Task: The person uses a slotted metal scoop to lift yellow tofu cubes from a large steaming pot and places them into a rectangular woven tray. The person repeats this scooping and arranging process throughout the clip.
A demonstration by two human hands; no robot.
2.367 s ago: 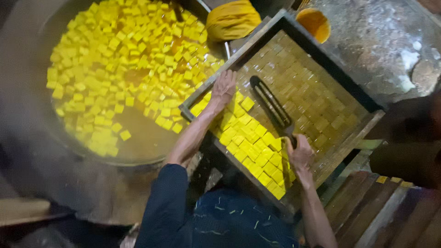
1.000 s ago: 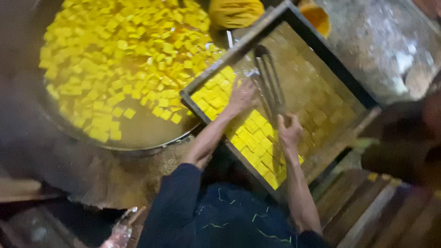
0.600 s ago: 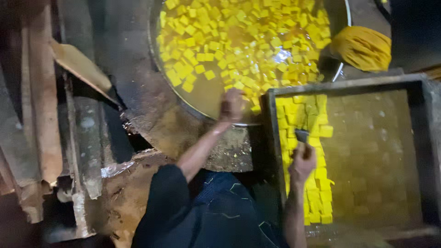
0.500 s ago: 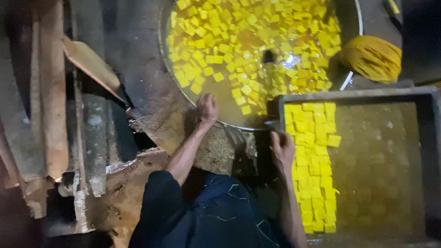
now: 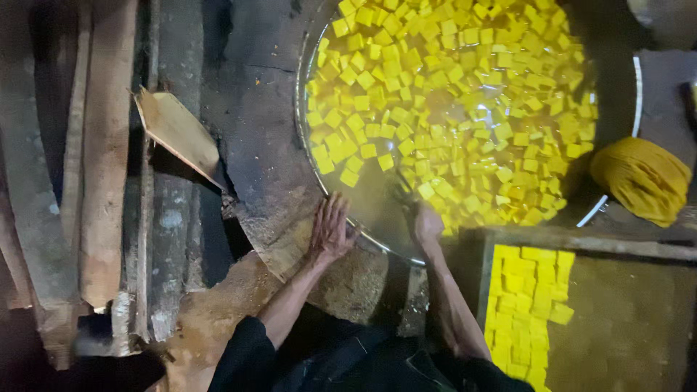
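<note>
Left hand [image 5: 330,231] flat, fingers spread, resting on the near rim of the big round pan [image 5: 308,156], gripping nothing. Right hand [image 5: 427,221] at the same rim just right of it, curled; it may hold a dark handle reaching into the liquid, too blurred to tell. Yellow cubes [image 5: 450,94] float in the pan, beyond both hands. Wooden tray [image 5: 581,243] sits right of the right forearm, with a block of yellow cubes [image 5: 526,305] along its left side. Yellow cloth bundle [image 5: 639,178] lies at the pan's right edge. Tan flat board [image 5: 174,134] and wooden planks [image 5: 102,160] lie left.
</note>
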